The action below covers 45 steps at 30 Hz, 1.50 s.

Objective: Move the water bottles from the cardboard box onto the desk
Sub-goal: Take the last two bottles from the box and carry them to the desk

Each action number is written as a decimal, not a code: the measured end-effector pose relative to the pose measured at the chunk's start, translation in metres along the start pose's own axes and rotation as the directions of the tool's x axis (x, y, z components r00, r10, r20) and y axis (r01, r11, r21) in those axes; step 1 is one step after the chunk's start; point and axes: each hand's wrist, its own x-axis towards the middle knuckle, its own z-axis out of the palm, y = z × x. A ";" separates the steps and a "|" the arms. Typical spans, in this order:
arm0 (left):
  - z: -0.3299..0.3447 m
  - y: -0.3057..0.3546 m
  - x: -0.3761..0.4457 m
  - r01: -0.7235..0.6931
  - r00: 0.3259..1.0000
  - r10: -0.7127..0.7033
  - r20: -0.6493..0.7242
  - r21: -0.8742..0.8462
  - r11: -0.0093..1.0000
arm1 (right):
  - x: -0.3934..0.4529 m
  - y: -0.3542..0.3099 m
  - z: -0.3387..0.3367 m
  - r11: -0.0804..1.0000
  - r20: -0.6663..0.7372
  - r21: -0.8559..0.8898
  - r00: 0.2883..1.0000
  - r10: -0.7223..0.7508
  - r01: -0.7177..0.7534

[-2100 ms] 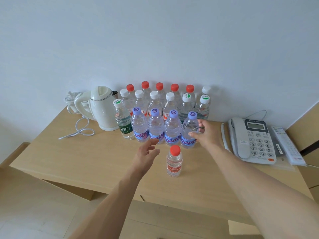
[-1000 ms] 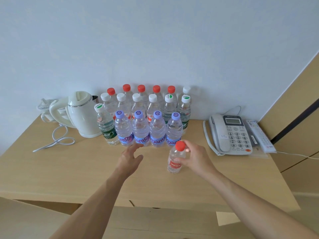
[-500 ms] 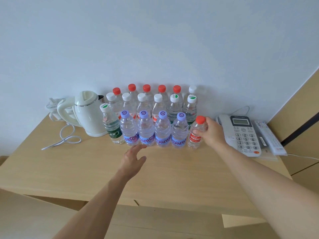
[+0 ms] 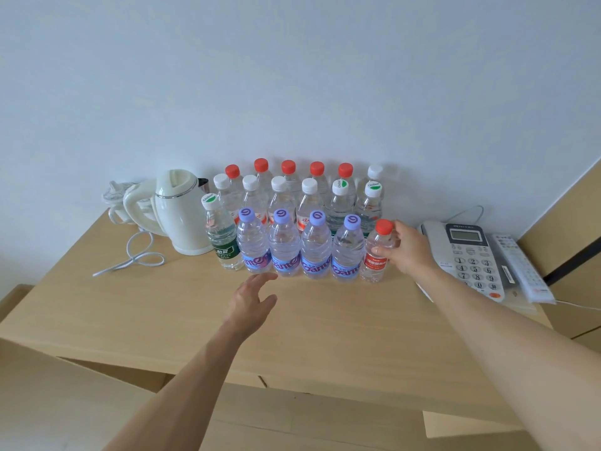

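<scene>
Table (image 4: 325, 323), light wood, against a white wall: water bottles standing upright in three rows, the front row holding one green-label bottle (image 4: 223, 236), four purple-cap bottles (image 4: 299, 247) and, at its right end just beside the last of them, one red-cap bottle (image 4: 377, 252). Right hand (image 4: 408, 250): fingers curled round the red-cap bottle's upper body; left hand (image 4: 250, 302): above the table before the front row, fingers spread and relaxed, holding nothing. Also on the table: white kettle (image 4: 177, 213) with cord at left, telephone (image 4: 468, 255) and remote control (image 4: 520, 271) at right.
</scene>
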 end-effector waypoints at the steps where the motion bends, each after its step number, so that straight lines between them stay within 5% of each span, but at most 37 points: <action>1: 0.000 0.002 0.000 -0.004 1.000 0.004 -0.001 -0.004 1.000 | -0.001 0.000 0.000 1.000 0.003 0.001 1.000 -0.002 0.002; 45: -0.040 0.026 0.030 -0.021 0.998 0.018 -0.068 -0.043 0.999 | -0.023 -0.042 -0.013 0.991 -0.064 -0.027 0.989 0.131 -0.132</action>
